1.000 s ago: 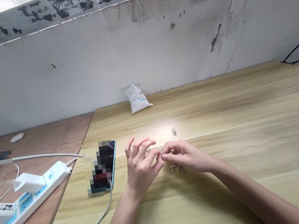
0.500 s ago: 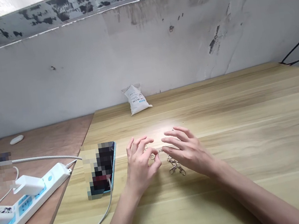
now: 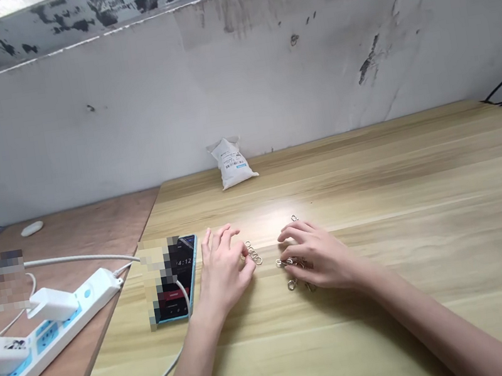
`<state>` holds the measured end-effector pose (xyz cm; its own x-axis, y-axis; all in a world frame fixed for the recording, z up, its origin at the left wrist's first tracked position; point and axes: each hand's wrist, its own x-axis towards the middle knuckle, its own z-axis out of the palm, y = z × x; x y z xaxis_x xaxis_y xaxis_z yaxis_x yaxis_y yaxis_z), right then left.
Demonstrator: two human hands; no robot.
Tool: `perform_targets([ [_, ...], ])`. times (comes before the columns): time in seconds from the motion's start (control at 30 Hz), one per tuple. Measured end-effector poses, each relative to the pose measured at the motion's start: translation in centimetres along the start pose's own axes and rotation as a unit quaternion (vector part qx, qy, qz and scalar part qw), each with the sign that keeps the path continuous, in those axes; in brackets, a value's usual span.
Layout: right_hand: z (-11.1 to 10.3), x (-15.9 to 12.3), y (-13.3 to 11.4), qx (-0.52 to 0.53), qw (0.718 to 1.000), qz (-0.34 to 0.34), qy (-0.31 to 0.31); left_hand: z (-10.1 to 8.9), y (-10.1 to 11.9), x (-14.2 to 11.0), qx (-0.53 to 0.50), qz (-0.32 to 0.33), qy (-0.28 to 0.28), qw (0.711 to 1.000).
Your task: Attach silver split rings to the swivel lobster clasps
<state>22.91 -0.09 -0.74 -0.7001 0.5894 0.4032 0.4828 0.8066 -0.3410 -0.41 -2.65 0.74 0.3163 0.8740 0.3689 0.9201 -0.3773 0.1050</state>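
Observation:
Several small metal rings point(image 3: 254, 255) lie in an overlapping row on the wooden table. At their left end my left hand point(image 3: 224, 269) has its thumb and index finger closed round the edge of one ring, the other fingers raised. My right hand point(image 3: 322, 257) is over a small pile of metal swivel clasps point(image 3: 292, 284), its fingers curled and its thumb and index finger on one clasp point(image 3: 284, 262). The palm and fingers hide part of the pile. One more metal piece point(image 3: 294, 218) lies just beyond the right fingertips.
Left of my left hand lies a phone point(image 3: 177, 282) with a white cable across it. A white power strip point(image 3: 92, 299) with plugged-in chargers rests on the brown table further left. A white plastic packet point(image 3: 233, 164) stands near the wall point(image 3: 148, 115).
My hands have moved apart: the left went left to the rings, the right lowered over the clasps. The small metal piece held between them before is no longer there.

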Motion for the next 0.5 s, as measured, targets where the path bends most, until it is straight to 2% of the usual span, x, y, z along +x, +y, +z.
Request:
perform_targets([
  [0.07,-0.4,0.0,0.6,0.035,0.999,0.019,0.003,-0.2,0.0,0.0,0.004,-0.008,-0.012,1.000],
  [0.13,-0.4,0.1,1.4,0.027,0.997,0.060,0.040,-0.4,0.0,-0.1,0.004,-0.014,-0.017,1.000],
  [0.23,0.2,0.2,2.9,-0.048,0.974,0.192,0.113,-0.6,0.2,0.0,-0.003,-0.019,-0.014,1.000],
  [0.27,0.5,0.3,3.3,-0.081,0.965,0.226,0.108,-0.6,0.2,0.0,-0.005,-0.020,-0.010,1.000],
  [0.33,0.9,0.3,3.7,-0.137,0.956,0.249,0.073,-0.6,0.3,0.0,-0.009,-0.021,-0.002,1.000],
  [0.4,1.1,0.4,3.8,-0.175,0.952,0.245,0.046,-0.5,0.3,0.1,-0.013,-0.021,0.005,1.000],
  [0.5,1.0,0.5,3.7,-0.178,0.953,0.242,0.041,-0.2,0.3,0.1,-0.020,-0.027,0.002,0.999],
])
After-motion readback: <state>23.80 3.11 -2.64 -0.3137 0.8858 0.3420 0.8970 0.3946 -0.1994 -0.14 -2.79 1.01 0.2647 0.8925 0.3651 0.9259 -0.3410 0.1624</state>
